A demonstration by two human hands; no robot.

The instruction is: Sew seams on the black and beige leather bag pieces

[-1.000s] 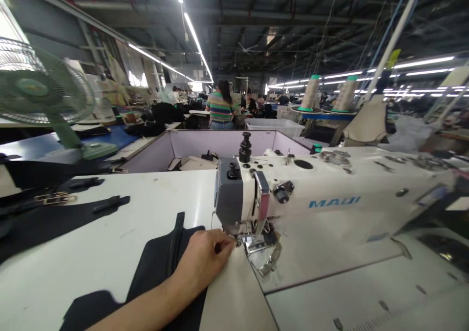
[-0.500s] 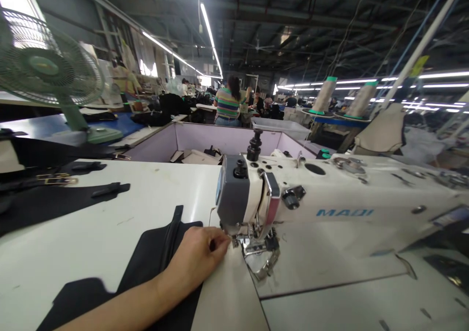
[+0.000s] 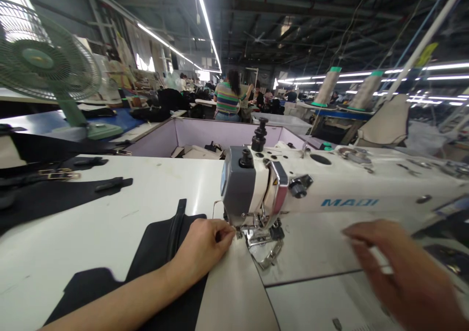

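Note:
My left hand (image 3: 205, 243) is closed in a pinch just left of the needle area of a white sewing machine (image 3: 348, 184). Whatever its fingertips hold is too small to make out. Beneath that hand lies a beige panel (image 3: 234, 287) with a dark right edge, running up to the metal presser foot (image 3: 258, 236). A black leather-like piece (image 3: 154, 248) with a raised strip spreads under the left forearm. Over the machine bed at the right hovers my right hand (image 3: 399, 267), smeared a little by motion, thumb and fingers apart, nothing visible between them.
Black pieces with gold-coloured buckles (image 3: 60, 174) lie on the left of the white table (image 3: 95, 228). Behind the table is a lilac-walled bin (image 3: 216, 130) with beige pieces in it. A green fan (image 3: 40, 60) stands left, thread cones (image 3: 328, 87) right. People work farther back.
My right hand has come into view from the right, over the machine bed. The left hand keeps its pinch by the needle. The whole view has shifted slightly.

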